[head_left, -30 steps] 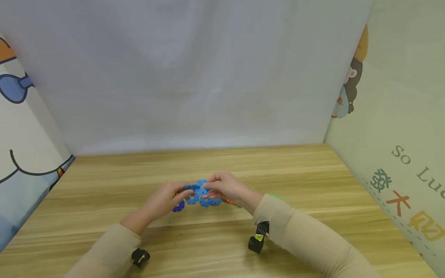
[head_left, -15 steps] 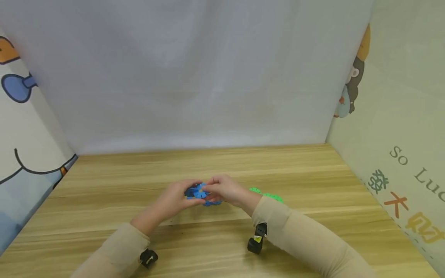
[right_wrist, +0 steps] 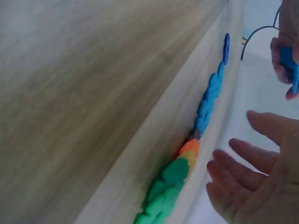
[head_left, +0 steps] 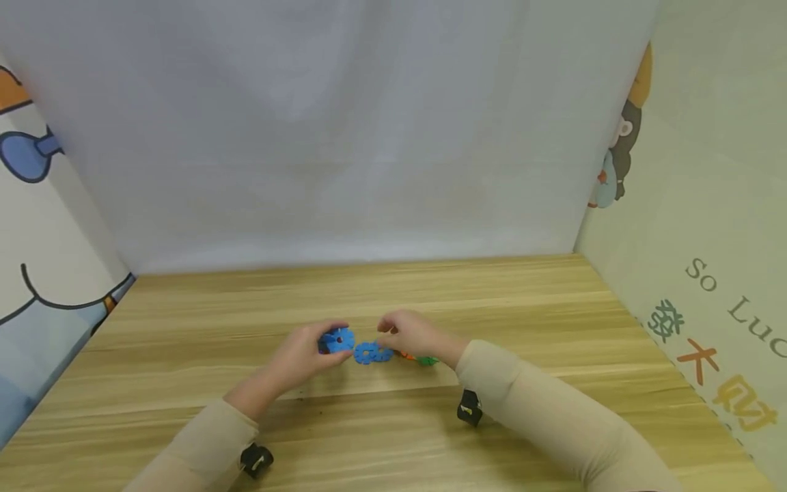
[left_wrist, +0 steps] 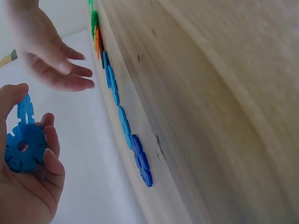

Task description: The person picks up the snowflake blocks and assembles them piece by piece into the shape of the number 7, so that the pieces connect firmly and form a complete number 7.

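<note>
My left hand pinches light blue snowflake discs between thumb and fingers. Two of these notched discs are visibly joined at an angle, held above the table. My right hand hovers to the right with its fingers loosely spread, nothing in its grasp in the right wrist view. Beneath the hands, light blue discs lie flat on the tabletop in a row. Dark blue discs continue the row at its left, largely hidden by my left hand in the head view.
Toward the right, the row goes on with orange discs and green discs. The wooden table reaches a pale curtain at the back. Printed panels stand at both sides.
My right hand has let go of the blue discs and moved slightly right, away from my left hand. My left hand keeps hold of them and has turned them.
</note>
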`<state>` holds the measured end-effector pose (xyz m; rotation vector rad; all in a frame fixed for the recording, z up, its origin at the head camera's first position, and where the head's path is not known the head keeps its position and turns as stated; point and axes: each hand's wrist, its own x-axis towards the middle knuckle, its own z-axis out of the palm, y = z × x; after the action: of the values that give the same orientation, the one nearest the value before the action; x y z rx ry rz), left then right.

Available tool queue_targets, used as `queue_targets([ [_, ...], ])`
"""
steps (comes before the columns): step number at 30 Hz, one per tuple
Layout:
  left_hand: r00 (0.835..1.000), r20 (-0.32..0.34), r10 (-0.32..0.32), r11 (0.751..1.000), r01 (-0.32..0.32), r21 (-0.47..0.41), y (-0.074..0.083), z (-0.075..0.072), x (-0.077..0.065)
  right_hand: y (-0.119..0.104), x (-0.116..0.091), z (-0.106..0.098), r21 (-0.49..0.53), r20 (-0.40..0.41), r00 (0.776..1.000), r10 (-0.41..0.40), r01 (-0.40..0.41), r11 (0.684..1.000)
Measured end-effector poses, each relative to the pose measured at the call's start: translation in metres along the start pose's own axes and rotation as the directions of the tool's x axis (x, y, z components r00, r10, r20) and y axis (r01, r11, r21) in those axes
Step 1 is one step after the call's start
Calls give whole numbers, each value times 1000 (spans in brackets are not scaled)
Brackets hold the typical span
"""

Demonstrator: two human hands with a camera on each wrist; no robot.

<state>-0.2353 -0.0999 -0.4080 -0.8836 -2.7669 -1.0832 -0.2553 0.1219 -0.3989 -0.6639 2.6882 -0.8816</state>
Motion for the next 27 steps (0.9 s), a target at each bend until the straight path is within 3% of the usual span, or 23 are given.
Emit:
queue_targets([
  [3,1000,0,-28,1000,28,9,0,1,-5,6,0,2,-184,77,997,28,-13,983],
  [7,998,0,-61,998,61,23,2,4,-11,11,-1,8,-311,147,988,42,6,951],
  [18,994,-23,-107,994,107,1,4,14,-27,6,-8,22,-390,148,989,2,57,919],
  [27,990,0,-138,990,137,-31,10,23,-41,3,-15,31,-387,155,988,-12,71,919],
])
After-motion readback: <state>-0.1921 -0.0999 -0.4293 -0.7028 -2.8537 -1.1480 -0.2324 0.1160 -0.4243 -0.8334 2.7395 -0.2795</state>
